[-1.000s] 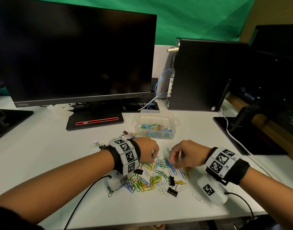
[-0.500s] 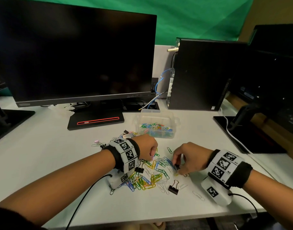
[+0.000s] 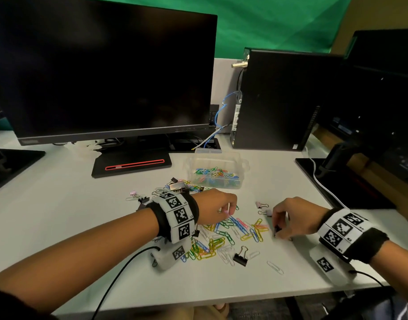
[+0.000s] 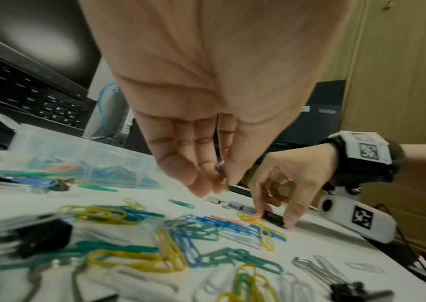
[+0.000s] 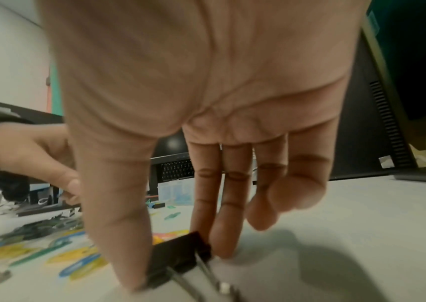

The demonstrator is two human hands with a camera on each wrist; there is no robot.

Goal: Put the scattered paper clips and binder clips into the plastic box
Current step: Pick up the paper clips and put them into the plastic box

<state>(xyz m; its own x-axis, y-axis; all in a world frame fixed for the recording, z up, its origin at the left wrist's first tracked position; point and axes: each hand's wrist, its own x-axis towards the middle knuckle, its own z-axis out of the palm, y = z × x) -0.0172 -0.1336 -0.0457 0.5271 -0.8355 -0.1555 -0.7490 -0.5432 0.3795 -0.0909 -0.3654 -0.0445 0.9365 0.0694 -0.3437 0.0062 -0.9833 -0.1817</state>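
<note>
The right hand (image 5: 206,183) pinches a black binder clip (image 5: 180,255) between thumb and fingers, low on the tabletop (image 3: 59,215), probably to lift it. The left hand (image 3: 216,211) pinches a small pink clip (image 3: 227,212) above the pile (image 3: 221,239), and the box (image 3: 218,172) stands just behind, so each carry is short.

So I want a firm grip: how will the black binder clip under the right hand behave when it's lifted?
The black binder clip looks stiff, so it should probably hold its shape as the right hand pinches it between thumb and fingers. Its wire handles may swing loosely. It rests on the smooth white desk, so it might slide before lifting.
</note>
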